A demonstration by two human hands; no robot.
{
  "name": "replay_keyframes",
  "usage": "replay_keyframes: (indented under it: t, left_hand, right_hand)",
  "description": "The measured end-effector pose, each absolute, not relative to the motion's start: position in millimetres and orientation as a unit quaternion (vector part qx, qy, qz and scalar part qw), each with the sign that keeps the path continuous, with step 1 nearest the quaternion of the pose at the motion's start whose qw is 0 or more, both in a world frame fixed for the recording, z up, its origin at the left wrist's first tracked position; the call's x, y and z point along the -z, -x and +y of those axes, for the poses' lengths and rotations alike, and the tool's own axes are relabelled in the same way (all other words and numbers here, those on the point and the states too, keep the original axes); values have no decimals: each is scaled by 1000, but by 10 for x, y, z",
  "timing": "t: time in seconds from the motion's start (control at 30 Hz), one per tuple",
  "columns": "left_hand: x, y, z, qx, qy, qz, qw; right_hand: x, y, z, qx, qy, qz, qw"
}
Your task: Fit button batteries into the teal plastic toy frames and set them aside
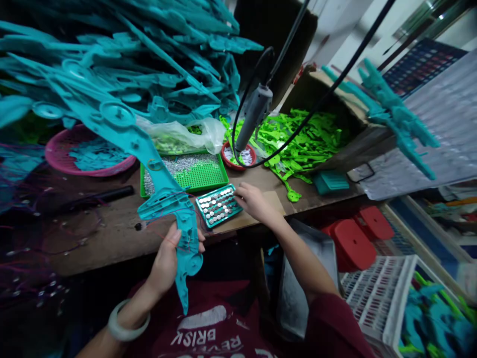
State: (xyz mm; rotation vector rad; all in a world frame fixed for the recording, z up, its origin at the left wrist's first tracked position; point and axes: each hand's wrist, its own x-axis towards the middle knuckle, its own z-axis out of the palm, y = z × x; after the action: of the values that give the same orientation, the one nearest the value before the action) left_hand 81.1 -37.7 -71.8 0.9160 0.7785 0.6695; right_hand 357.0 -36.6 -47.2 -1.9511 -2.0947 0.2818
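Note:
My left hand [167, 261] is closed round the handle end of a long teal plastic toy shell [149, 164], holding it upright over the table edge. Thin red and purple wires run across the shell's inside. My right hand [253, 201] reaches to the right edge of a small teal tray of silver button cells [218, 205], fingertips pinched together at the tray. What they pinch is too small to make out. A pale bangle [126, 320] sits on my left wrist.
A big heap of teal shells [122, 54] fills the back left. A hanging electric screwdriver [253, 117] dangles over a red dish [238, 155]. Also a green screw tray [186, 174], pink basket [89, 151], bright green parts [301, 139], cardboard box [343, 104], red stools [354, 243], white crate [380, 298].

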Motion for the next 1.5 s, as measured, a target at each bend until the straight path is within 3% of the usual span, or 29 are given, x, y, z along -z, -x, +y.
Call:
replay_keyframes:
  t: [0.13,0.3,0.57,0.77,0.87,1.0,1.1,1.33,1.5]
  left_hand:
    - [777,-830,-394,-303,-420,343,784]
    - [820,-830,-400,-312,-419,331,786]
    - [834,-866,-441,-326,-448,363,749]
    - [868,-919,-497,-390,-486,344,702]
    - [841,-927,-515,-393,-465,338,718]
    - [735,-943,-514,-397,-406,344,748]
    - [663,-955,-513,-399,-391,348,753]
    - [706,-947,-547,-385,-381,388,746]
    - [748,-954,-555,-350,-334,366,795]
  right_hand:
    - [501,-3500,-354,-115,673,-726,82]
    - [582,-3564,-308,-120,661,-733,102]
    - [371,-2943,-662,-103,558,-755,330]
    - [274,-2376,-922,12,521,-815,253]
    - [268,-2406,-978,-2,523,-823,220]
    - [265,-2465,-1049,-89,537,-773,326]
    - [300,-2426,-1037,-91,535,-737,403]
    - [538,-2255,-1034,7,555,-736,388]
    - [594,-2608,-981,9,575,-715,397]
